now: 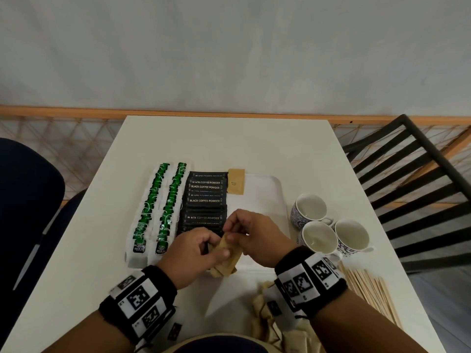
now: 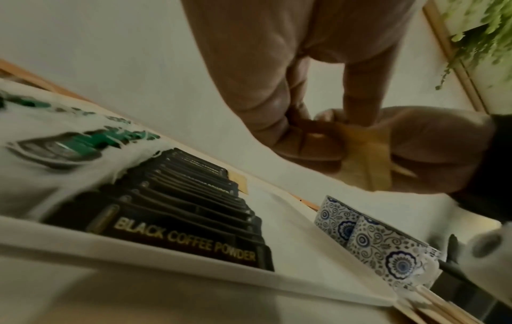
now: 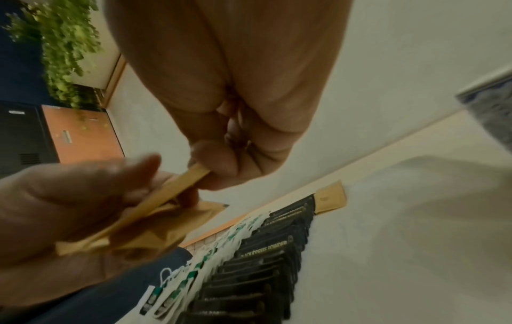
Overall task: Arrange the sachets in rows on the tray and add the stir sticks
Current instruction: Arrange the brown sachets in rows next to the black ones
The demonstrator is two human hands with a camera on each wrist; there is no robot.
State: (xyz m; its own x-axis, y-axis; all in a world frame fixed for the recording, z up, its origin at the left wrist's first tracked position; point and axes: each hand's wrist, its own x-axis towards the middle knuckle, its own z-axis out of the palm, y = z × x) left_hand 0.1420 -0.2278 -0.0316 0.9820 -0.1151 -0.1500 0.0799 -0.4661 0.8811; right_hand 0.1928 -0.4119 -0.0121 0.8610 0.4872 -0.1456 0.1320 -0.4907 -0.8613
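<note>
Seen from the head camera, a person works over a white tray (image 1: 276,193) on a white table, midway through the sachet rows: two rows of green tea bags (image 1: 153,207) fill the tray's left side, a row of black coffee powder sachets (image 1: 205,200) runs just right of them, and a single brown sugar sachet (image 1: 236,181) starts a third kind at the tray's far edge, touching the coffee row. At the tray's near edge the left hand (image 1: 190,253) grips a small stack of brown sachets (image 1: 225,263) while the right hand (image 1: 251,234) pinches the top one at its upper end, apparently peeling it free. The next move likely calls for laying that sachet just below the placed one, squared to the coffee row. Wooden stir sticks (image 1: 369,289) wait off the tray's near right corner, beside three patterned cups (image 1: 328,230); more brown sachets lie loose at the table's near edge. The left wrist view shows fingers curled round tan paper above the tray, blurred, with the coffee row below. In the right wrist view, thumb and forefinger clamp one flat, thin sachet edge-on; the stack beneath looks creased and soft, so it may slip or drag a second sachet along.
</note>
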